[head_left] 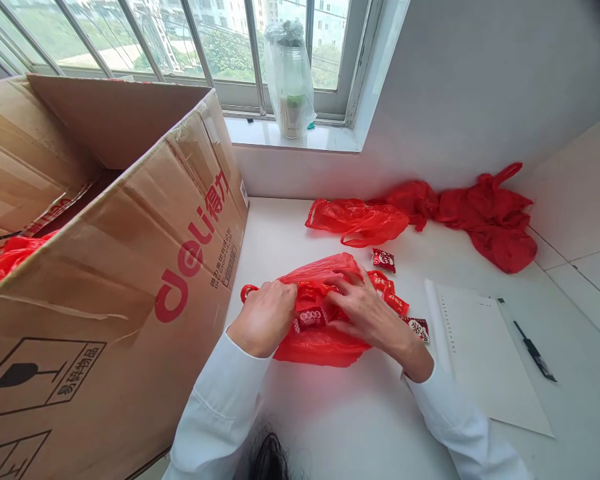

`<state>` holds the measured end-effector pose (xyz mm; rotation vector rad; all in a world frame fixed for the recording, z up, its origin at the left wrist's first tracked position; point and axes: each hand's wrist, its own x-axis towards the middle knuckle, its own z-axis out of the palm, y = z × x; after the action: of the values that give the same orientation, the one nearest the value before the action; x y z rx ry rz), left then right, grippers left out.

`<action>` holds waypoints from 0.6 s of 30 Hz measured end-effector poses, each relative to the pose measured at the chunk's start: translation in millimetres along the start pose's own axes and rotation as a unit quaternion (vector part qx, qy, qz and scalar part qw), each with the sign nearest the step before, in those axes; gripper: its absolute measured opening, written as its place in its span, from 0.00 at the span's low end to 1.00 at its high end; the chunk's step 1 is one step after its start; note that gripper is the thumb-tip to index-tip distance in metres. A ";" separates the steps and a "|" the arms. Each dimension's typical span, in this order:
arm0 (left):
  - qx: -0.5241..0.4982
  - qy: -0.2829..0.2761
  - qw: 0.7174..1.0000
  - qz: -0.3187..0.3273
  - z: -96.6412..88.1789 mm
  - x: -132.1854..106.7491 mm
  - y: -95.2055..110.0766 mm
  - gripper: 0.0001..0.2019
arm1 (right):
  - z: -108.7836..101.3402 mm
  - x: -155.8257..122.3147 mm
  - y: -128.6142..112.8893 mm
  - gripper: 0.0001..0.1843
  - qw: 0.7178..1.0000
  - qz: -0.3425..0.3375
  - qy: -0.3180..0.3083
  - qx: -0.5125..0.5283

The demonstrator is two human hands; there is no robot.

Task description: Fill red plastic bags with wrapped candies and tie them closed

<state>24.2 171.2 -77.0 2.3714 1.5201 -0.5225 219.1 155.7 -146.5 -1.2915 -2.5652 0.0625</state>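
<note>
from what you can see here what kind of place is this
Probably a small packing or storage corner by a window: a big cardboard box, red plastic bags with small snack packets on a white table, and a notepad.

A white table fills the lower right. On it lie a red plastic bag at centre, loose red snack packets, more red bags at upper right, a white sheet, a black pen, and a cardboard box at left.
</note>
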 end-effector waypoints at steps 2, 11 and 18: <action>-0.001 0.005 1.000 0.002 1.2 0.6 2.1 0.13 | -7.8 -6.3 8.1 0.09 0.998 0.029 -0.056 0.000; -0.010 0.001 1.000 0.025 4.6 0.5 14.4 0.17 | -27.3 -28.5 10.9 0.12 0.980 0.132 -0.134 -0.071; -0.029 0.011 0.998 0.054 -0.1 -2.3 3.7 0.14 | -32.0 -27.6 13.9 0.07 0.972 0.147 -0.155 -0.098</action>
<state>26.7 167.9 -75.8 2.4059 1.3886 -0.4227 253.8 139.5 -123.8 -1.8650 -2.6600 0.0736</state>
